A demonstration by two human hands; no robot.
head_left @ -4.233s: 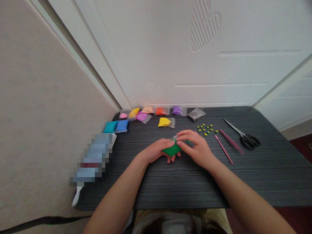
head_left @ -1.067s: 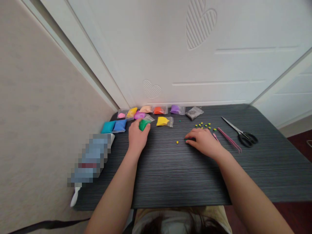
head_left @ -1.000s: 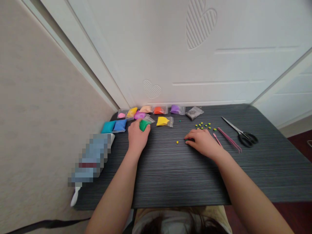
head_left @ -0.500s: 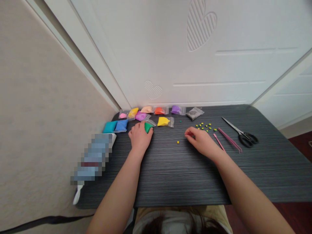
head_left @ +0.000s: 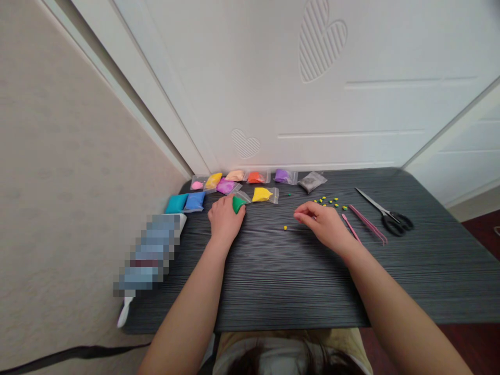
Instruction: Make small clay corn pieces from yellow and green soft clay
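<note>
My left hand (head_left: 227, 220) is closed around a small zip bag of green clay (head_left: 238, 204), which lies on the table with its clear end pointing away from me. To the right, my right hand (head_left: 322, 225) hovers low with thumb and fingertips pinched together; anything between them is too small to make out. Left of those fingertips lies a tiny yellow ball (head_left: 285, 227), and farther back a tiny green bit (head_left: 289, 194). Several small yellow-and-green pieces (head_left: 336, 199) are scattered just beyond my right hand, some partly hidden by it.
A yellow clay bag (head_left: 261, 195) lies between the hands. Other coloured bags, such as purple (head_left: 283, 176) and blue (head_left: 194, 201), line the back and left. Pink tweezers (head_left: 367, 224), a pink tool (head_left: 351, 227) and scissors (head_left: 386, 212) lie right. A blurred packet (head_left: 150, 255) sits left.
My right hand has shifted slightly left, its thumb and fingertips now closer together. My left hand stays on the green clay bag with barely any movement.
</note>
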